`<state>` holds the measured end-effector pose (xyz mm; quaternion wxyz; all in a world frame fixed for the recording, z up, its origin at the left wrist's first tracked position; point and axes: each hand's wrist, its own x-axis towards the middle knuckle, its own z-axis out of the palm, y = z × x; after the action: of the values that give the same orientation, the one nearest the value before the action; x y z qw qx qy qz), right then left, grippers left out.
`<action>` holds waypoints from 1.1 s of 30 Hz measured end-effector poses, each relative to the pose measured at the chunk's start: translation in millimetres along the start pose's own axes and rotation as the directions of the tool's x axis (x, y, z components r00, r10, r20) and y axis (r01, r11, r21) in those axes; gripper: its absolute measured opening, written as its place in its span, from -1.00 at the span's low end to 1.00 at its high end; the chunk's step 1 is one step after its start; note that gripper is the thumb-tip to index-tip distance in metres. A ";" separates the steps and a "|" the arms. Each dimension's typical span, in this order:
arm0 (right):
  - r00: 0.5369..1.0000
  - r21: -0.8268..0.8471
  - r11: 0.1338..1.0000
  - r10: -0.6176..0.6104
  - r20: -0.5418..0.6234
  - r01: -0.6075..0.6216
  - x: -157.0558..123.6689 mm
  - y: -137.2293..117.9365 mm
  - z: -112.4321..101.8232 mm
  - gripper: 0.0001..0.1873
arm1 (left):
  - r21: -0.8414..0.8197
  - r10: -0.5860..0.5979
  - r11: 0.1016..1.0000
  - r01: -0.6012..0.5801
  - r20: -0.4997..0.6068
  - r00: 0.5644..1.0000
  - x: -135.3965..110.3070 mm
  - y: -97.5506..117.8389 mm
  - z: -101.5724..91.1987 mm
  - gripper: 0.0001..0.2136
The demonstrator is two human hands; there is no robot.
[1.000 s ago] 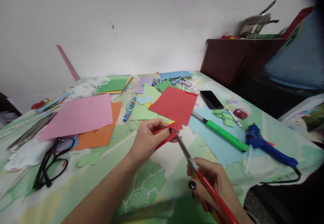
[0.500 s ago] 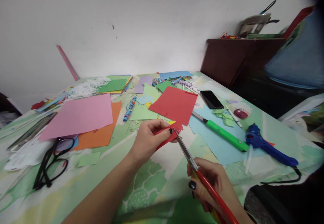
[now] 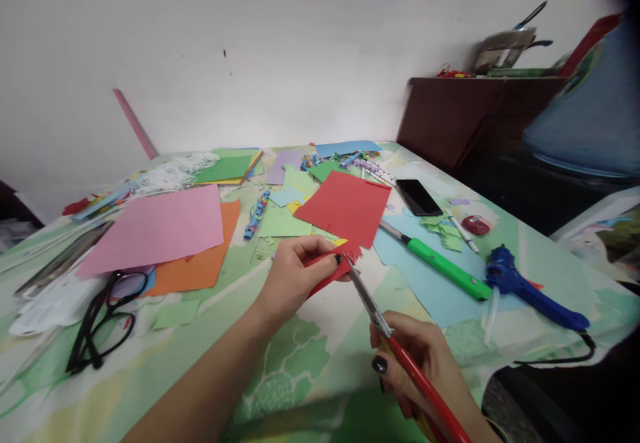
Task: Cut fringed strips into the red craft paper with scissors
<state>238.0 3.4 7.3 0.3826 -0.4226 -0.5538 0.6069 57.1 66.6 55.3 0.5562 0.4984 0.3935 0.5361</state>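
Over floral tablecloth (image 3: pixel 210 356), left hand (image 3: pixel 295 273) pinched fringed red paper strip (image 3: pixel 351 249) ahead-left of right hand (image 3: pixel 424 349), whose gripped scissors (image 3: pixel 369 304) pointed at it, crosswise to its length.

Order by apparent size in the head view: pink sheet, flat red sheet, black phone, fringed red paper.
1. Pink sheet
2. Flat red sheet
3. Black phone and fringed red paper: too close to rank; the left hand partly hides the paper.

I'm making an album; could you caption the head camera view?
The left hand pinches fringed red paper while the right hand holds scissors at its edge.
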 end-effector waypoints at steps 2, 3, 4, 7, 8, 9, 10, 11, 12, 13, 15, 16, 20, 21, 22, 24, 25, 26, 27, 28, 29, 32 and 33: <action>1.000 0.009 1.000 -0.005 -0.002 0.005 0.1 1.0 0.3 -0.59 | 0.004 -0.007 1.000 0.007 0.005 1.000 0.3 0.1 -0.3 -0.93; 1.000 0.014 1.000 -0.005 -0.003 0.005 0.2 1.3 0.3 -0.59 | 0.001 -0.011 1.000 0.011 0.005 1.000 0.3 0.2 -0.4 -0.93; 1.000 0.018 1.000 -0.003 -0.003 0.003 0.5 1.4 0.3 -0.58 | -0.002 -0.014 1.000 0.014 0.004 1.000 0.1 0.4 -0.6 -0.93; 1.000 0.014 1.000 0.005 0.007 -0.005 1.2 0.9 -0.3 -0.59 | -0.004 -0.015 1.000 0.015 0.003 1.000 -0.8 0.9 -0.7 -0.93; 1.000 0.011 1.000 0.009 0.013 -0.009 1.4 0.7 -0.6 -0.59 | -0.002 -0.014 1.000 0.014 0.005 1.000 -1.0 1.0 -0.6 -0.93; 1.000 0.011 1.000 0.013 0.019 -0.013 1.5 0.5 -0.9 -0.59 | 0.000 -0.013 1.000 0.013 0.006 1.000 -1.2 0.9 -0.4 -0.93; 1.000 0.013 1.000 0.017 0.024 -0.017 1.5 0.4 -1.2 -0.59 | 0.002 -0.013 1.000 0.013 0.007 1.000 -1.2 0.8 -0.3 -0.93; 0.999 0.014 1.000 0.019 0.028 -0.019 1.4 0.4 -1.5 -0.59 | 0.003 -0.013 1.000 0.013 0.005 1.000 -1.2 0.6 -0.1 -0.93; 0.999 0.015 1.000 0.019 0.032 -0.019 1.2 0.4 -1.9 -0.59 | 0.002 -0.012 1.000 0.012 0.002 1.000 -1.1 0.3 0.1 -0.93; 0.999 0.019 1.000 0.016 0.036 -0.016 1.0 0.5 -2.4 -0.59 | 0.000 -0.012 1.000 0.012 0.000 1.000 -1.0 0.1 0.2 -0.93; 0.999 0.032 0.999 -0.001 0.052 -0.001 0.6 0.6 -3.8 -0.56 | -0.005 -0.014 1.000 0.014 -0.009 1.000 -1.0 0.0 0.2 -0.94; 0.998 0.043 0.999 -0.012 0.067 0.010 0.5 0.6 -4.7 -0.55 | -0.009 -0.014 1.000 0.014 -0.010 1.000 -1.1 0.1 0.2 -0.94; 0.992 0.081 0.997 -0.013 0.128 0.003 0.4 0.7 -8.5 -0.51 | -0.024 -0.012 1.000 0.012 -0.004 1.000 -1.4 1.2 0.0 -0.94; 0.991 0.086 0.996 -0.007 0.137 -0.004 0.5 0.8 -9.2 -0.50 | -0.026 -0.011 1.000 0.011 -0.001 1.000 -1.4 1.5 0.2 -0.94; 0.990 0.088 0.996 -0.004 0.142 -0.008 0.5 0.9 -9.7 -0.48 | -0.027 -0.011 1.000 0.011 -0.001 1.000 -1.5 1.7 0.5 -0.94; 0.990 0.084 0.996 -0.008 0.143 -0.004 0.5 1.3 -10.3 -0.47 | -0.026 -0.013 1.000 0.013 -0.004 1.000 -1.7 2.0 1.3 -0.94; 0.990 0.081 0.997 -0.010 0.142 -0.002 0.4 1.5 -10.5 -0.46 | -0.024 -0.012 1.000 0.012 -0.006 1.000 -1.8 2.1 1.7 -0.94; 0.990 0.077 0.997 -0.011 0.142 0.000 0.4 1.8 -10.6 -0.46 | -0.023 -0.011 1.000 0.011 -0.011 1.000 -1.9 2.1 2.0 -0.94; 0.989 0.076 0.997 -0.013 0.144 0.002 0.5 2.0 -10.8 -0.46 | -0.023 -0.010 1.000 0.009 -0.016 1.000 -2.0 2.0 2.2 -0.93; 0.989 0.077 0.997 -0.015 0.150 0.003 0.5 2.1 -11.0 -0.46 | -0.022 -0.008 1.000 0.007 -0.021 1.000 -1.9 1.9 2.2 -0.93; 0.987 0.080 0.997 -0.016 0.157 0.003 0.6 2.2 -11.1 -0.47 | -0.020 -0.006 1.000 0.005 -0.025 1.000 -1.8 1.6 2.2 -0.93; 0.986 0.083 0.997 -0.015 0.164 0.002 0.9 1.3 -11.3 -0.47 | -0.020 -0.003 1.000 0.002 -0.035 0.999 -1.1 0.5 2.0 -0.93; 0.987 0.082 0.997 -0.013 0.163 -0.001 0.9 0.8 -11.2 -0.47 | -0.020 -0.002 1.000 0.001 -0.035 0.999 -0.9 0.0 2.0 -0.93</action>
<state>248.2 8.1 6.1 0.3548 -0.3536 -0.5591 0.6607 58.9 65.4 55.6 0.5545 0.4831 0.3981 0.5483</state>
